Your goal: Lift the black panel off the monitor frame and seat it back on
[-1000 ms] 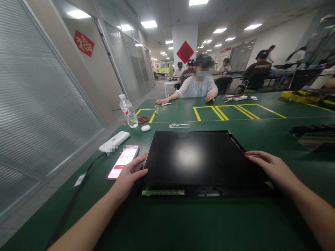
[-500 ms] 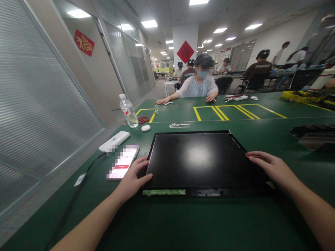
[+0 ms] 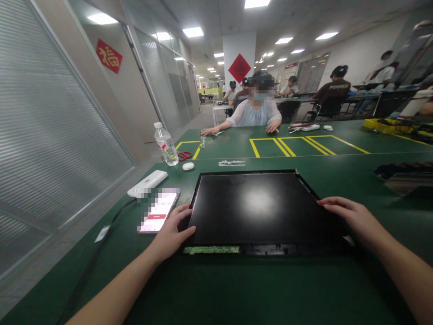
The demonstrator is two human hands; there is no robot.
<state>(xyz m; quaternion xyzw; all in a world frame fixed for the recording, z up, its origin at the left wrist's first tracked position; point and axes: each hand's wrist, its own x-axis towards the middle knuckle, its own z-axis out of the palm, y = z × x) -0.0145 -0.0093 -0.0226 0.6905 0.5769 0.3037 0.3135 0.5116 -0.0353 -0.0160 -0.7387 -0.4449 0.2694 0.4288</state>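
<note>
A black display panel [image 3: 257,207] lies flat on the green table [image 3: 237,293], with a thin green circuit strip [image 3: 211,249] along its near edge. My left hand [image 3: 171,234] holds the panel's near left corner, thumb on top and fingers along the side. My right hand [image 3: 352,219] grips the right edge, fingers stretched over it. A phone [image 3: 158,210] with a lit screen lies just left of my left hand.
A white power bank [image 3: 148,183] with a dark cable [image 3: 101,243], a water bottle [image 3: 165,144], red scissors [image 3: 184,155] and a small white object [image 3: 188,166] lie at the left. Dark stacked parts [image 3: 402,176] sit at the right. A person [image 3: 257,113] sits across the table.
The panel's near edge, slightly raised a second ago, has come down flat on the table. Both hands stay on its edges, barely moved.
</note>
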